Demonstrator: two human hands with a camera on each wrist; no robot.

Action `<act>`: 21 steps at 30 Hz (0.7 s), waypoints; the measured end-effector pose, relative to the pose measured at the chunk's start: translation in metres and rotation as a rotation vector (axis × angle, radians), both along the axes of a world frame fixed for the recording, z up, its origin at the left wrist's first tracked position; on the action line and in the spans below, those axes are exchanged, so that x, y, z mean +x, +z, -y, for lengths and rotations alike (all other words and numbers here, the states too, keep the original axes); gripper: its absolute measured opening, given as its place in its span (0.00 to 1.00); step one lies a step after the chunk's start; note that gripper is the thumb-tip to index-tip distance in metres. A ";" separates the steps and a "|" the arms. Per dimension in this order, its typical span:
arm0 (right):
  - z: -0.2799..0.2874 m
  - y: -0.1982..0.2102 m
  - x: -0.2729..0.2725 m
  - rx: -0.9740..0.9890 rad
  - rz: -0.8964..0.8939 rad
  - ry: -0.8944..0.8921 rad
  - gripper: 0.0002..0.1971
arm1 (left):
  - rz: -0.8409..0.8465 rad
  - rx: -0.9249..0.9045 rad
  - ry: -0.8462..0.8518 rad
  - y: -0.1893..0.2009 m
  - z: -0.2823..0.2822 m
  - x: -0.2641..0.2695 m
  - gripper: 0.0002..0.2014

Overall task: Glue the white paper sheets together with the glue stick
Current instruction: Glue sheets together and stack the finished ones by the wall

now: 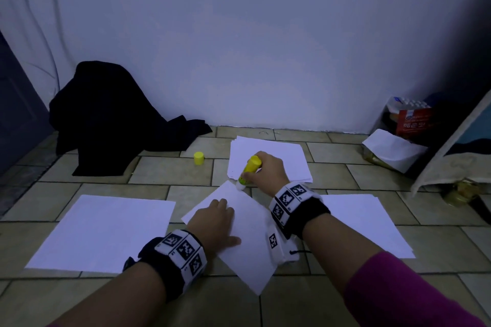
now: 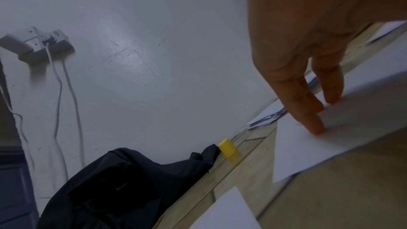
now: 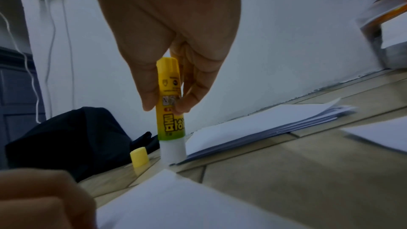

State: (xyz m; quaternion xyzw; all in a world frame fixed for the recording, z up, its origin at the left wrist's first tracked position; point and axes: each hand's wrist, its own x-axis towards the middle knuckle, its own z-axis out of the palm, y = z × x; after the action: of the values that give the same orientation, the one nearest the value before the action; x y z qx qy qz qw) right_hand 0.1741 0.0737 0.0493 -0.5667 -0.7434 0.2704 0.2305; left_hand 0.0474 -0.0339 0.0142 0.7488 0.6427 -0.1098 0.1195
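A white paper sheet [image 1: 245, 236] lies at an angle on the tiled floor in the middle. My left hand [image 1: 215, 216] rests flat on it, and its fingertips [image 2: 317, 128] press the paper down. My right hand [image 1: 261, 167] grips a yellow glue stick [image 1: 249, 168], held nearly upright with its white glue end [image 3: 172, 151] down at the sheet's far corner. The stick's yellow cap [image 1: 198, 158] stands apart on the floor to the left. A stack of white sheets [image 1: 268, 159] lies just behind the glue stick.
More white sheets lie at left [image 1: 103, 231] and right [image 1: 364, 220]. A black cloth heap [image 1: 111, 117] sits by the wall at left. A box and paper-covered items [image 1: 403, 130] fill the right corner. Cables hang from a wall socket [image 2: 37, 41].
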 end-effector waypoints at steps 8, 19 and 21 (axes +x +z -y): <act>0.002 -0.003 -0.023 -0.021 0.055 0.205 0.14 | 0.010 -0.048 -0.013 0.006 -0.003 -0.007 0.31; 0.018 0.019 0.041 -0.065 0.413 0.383 0.17 | -0.041 -0.042 -0.120 0.012 -0.010 -0.014 0.28; 0.024 0.020 0.057 -0.067 0.427 0.379 0.16 | -0.045 -0.026 -0.135 0.013 -0.011 -0.015 0.29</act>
State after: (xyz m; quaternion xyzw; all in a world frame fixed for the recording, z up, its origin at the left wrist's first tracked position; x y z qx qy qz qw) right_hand 0.2308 0.0502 0.0689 -0.4692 -0.8584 0.2075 -0.0048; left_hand 0.0323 -0.0227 0.0267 0.7861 0.5918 -0.1428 0.1070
